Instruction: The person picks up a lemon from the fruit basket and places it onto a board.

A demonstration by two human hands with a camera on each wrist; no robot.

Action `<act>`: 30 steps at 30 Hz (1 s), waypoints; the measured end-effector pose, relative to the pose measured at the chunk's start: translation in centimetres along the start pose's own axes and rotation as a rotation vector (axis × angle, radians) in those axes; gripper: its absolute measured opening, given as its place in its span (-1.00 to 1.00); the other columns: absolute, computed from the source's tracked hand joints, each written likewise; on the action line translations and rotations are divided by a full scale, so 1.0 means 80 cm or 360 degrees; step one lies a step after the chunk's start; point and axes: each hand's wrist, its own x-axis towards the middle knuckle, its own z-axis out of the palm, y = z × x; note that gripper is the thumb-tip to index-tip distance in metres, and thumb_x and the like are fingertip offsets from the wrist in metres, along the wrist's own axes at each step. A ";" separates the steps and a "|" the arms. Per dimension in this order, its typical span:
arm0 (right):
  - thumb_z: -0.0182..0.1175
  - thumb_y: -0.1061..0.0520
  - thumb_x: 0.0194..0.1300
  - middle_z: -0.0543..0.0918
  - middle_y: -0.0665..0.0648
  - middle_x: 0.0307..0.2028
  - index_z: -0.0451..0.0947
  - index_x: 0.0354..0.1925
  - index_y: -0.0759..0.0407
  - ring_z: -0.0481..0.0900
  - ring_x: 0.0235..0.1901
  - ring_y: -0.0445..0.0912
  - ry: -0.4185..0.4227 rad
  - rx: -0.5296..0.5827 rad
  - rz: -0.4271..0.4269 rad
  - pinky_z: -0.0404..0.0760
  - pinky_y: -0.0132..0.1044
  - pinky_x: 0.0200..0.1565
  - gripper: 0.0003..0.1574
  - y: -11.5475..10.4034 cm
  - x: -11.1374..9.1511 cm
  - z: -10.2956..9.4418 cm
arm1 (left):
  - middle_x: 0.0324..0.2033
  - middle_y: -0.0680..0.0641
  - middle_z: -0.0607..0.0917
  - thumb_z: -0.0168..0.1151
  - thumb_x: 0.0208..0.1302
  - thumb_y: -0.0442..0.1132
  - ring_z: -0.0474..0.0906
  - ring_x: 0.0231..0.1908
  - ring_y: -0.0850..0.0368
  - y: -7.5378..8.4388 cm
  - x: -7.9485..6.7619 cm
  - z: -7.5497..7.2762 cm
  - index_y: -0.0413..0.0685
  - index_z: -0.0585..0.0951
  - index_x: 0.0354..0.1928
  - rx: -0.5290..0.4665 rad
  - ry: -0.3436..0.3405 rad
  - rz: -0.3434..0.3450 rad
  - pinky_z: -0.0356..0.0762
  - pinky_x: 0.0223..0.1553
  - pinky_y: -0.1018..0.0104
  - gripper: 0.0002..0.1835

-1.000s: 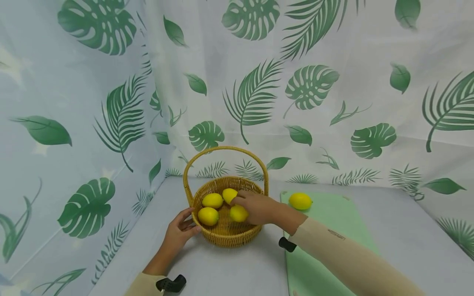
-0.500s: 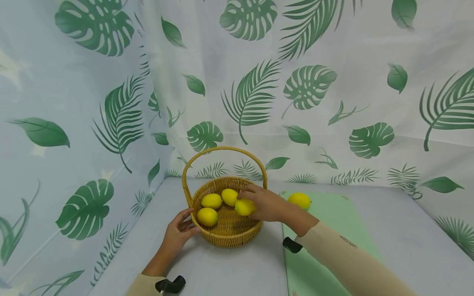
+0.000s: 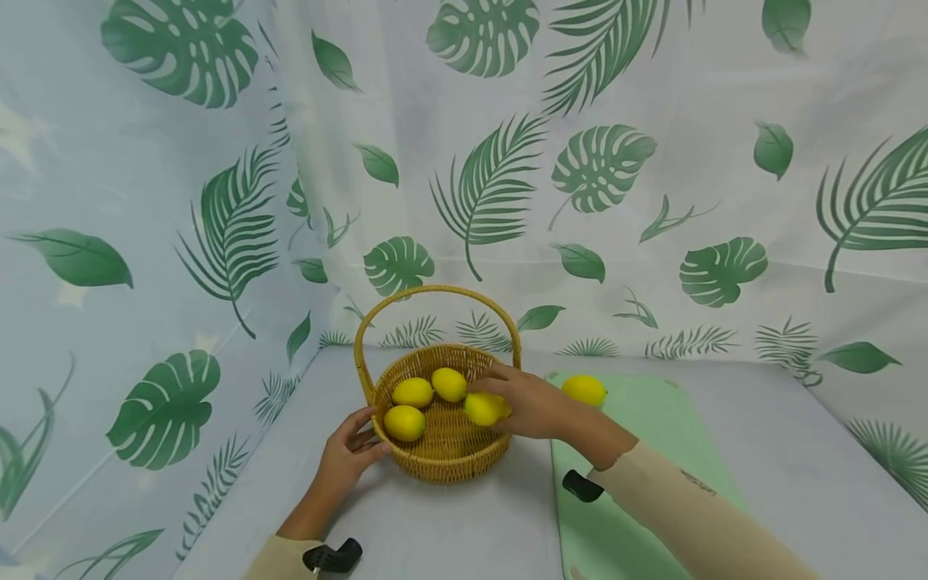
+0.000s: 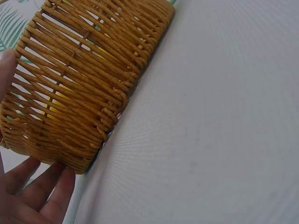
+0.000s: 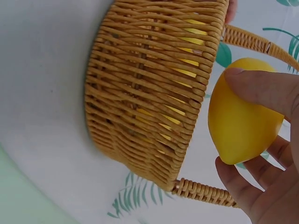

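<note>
A round wicker basket with a tall arched handle stands on the table. Inside it lie three yellow lemons: a front-left lemon, one behind it and a lemon near the back. My right hand holds another lemon between thumb and fingers; in the right wrist view it is above the basket's rim, on the right side. My left hand rests against the basket's left side, fingertips touching the outer weave and thumb by the rim.
To the right, a pale green mat lies on the white table. One more lemon sits at its far left, partly behind my right wrist. A leaf-printed curtain hangs behind and at left.
The lemon in my right hand has come up and to the right from inside the basket toward its right rim. My left hand stays at the basket's side.
</note>
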 end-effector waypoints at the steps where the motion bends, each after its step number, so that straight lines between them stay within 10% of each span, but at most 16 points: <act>1: 0.43 0.19 0.09 0.43 -0.10 0.14 0.47 0.24 -0.14 0.43 0.11 -0.12 0.0005 0.0005 -0.0004 0.48 -0.17 0.14 -0.26 0.000 -0.001 0.000 | 0.33 -0.26 0.35 0.45 0.12 -0.36 0.45 0.16 -0.25 -0.001 0.000 0.000 -0.17 0.39 0.33 0.0000 0.0001 -0.0001 0.58 -0.03 0.28 -0.29; 21: 0.48 0.15 0.07 0.44 -0.05 0.12 0.51 0.19 -0.02 0.44 0.10 -0.06 0.0048 -0.0017 -0.0012 0.51 -0.13 0.12 -0.30 0.011 -0.032 -0.016 | 0.34 -0.28 0.33 0.42 0.14 -0.38 0.45 0.16 -0.26 0.001 0.000 -0.001 -0.21 0.36 0.35 -0.0001 -0.0018 0.0030 0.58 -0.04 0.31 -0.29; 30: 0.46 0.13 0.09 0.42 -0.09 0.13 0.48 0.25 -0.08 0.45 0.06 -0.13 0.0053 0.0000 0.0099 0.54 -0.17 0.08 -0.26 0.025 -0.052 -0.023 | 0.33 -0.37 0.30 0.41 0.14 -0.41 0.40 0.18 -0.34 0.038 -0.009 0.003 -0.34 0.33 0.35 -0.0020 -0.0050 -0.0036 0.57 -0.04 0.35 -0.27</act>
